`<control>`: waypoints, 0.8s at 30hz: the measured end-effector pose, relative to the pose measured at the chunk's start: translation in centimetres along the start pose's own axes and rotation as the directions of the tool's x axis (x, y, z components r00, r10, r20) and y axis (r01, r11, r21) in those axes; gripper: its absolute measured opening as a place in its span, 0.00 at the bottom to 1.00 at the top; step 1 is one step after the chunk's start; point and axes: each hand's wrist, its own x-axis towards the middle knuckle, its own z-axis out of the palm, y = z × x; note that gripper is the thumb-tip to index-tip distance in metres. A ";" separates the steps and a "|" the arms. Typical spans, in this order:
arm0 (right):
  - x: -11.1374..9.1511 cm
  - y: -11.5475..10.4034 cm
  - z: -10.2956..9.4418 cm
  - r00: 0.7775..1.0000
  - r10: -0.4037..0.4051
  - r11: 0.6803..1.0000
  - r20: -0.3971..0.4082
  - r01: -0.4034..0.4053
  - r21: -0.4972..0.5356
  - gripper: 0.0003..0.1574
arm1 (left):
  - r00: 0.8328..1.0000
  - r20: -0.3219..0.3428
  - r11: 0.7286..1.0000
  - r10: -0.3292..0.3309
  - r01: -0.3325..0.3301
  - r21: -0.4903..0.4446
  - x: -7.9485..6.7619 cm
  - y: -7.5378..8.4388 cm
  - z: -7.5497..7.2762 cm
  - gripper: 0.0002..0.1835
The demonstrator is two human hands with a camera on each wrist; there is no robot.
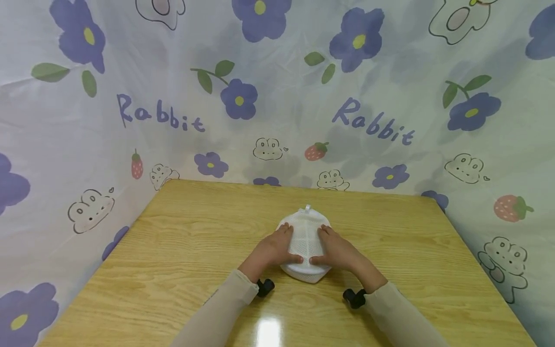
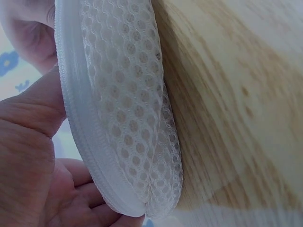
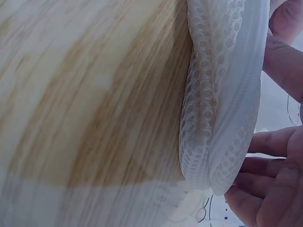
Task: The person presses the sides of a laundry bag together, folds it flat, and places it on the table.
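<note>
A white mesh laundry bag with a small loop at its far end sits on the wooden table in front of me. Its zip band runs along the near edge, and coarse honeycomb mesh shows below the band. On the left side my left hand grips the bag, thumb and fingers spread over its upper face. My right hand holds the opposite side in the same way, the two thumbs pointing at each other near the middle. The bag's underside is hidden in the head view.
The wooden table reaches back to a hanging cloth printed with flowers and rabbits, which also lines both sides. Black wrist mounts stick out from under the sleeves. Light glares off the table's front.
</note>
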 end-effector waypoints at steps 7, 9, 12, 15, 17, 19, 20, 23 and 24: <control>-0.2 -0.4 -0.2 1.000 -0.004 1.000 0.005 0.004 0.000 0.58 | 1.000 -0.008 1.000 -0.003 0.003 0.002 -0.5 0.4 -0.2 0.54; -0.3 -0.4 -0.3 1.000 -0.006 1.000 0.008 0.006 -0.001 0.58 | 1.000 -0.012 1.000 -0.001 0.001 0.008 -0.5 0.4 -0.3 0.54; -0.2 -0.4 -0.6 1.000 -0.015 1.000 0.008 0.015 -0.002 0.58 | 1.000 -0.016 1.000 0.000 0.000 0.031 -0.3 0.4 -0.4 0.54; -0.1 -0.3 -0.8 1.000 -0.021 1.000 0.001 0.021 0.014 0.59 | 1.000 -0.026 0.998 0.008 -0.006 0.055 -0.1 0.3 -0.5 0.54; -0.1 -0.2 -0.8 1.000 -0.018 0.999 -0.002 0.018 0.026 0.59 | 0.999 -0.034 0.998 0.014 -0.012 0.067 0.0 0.2 -0.5 0.55; -0.2 0.0 -0.8 1.000 -0.018 1.000 -0.007 0.018 0.026 0.60 | 0.999 -0.045 0.997 0.022 -0.018 0.081 -0.1 0.0 -0.5 0.55; -0.3 0.0 -0.7 1.000 -0.018 1.000 -0.012 0.018 0.025 0.61 | 0.998 -0.051 0.996 0.026 -0.021 0.085 -0.1 -0.1 -0.5 0.56; -0.7 0.0 -0.9 0.999 -0.026 1.000 -0.040 0.026 0.008 0.62 | 0.995 -0.088 0.996 0.052 -0.045 0.080 -0.3 -0.3 -0.6 0.56; -0.8 -0.1 -1.1 0.998 -0.030 1.000 -0.053 0.030 0.003 0.62 | 0.993 -0.103 0.996 0.061 -0.053 0.076 -0.4 -0.3 -0.7 0.56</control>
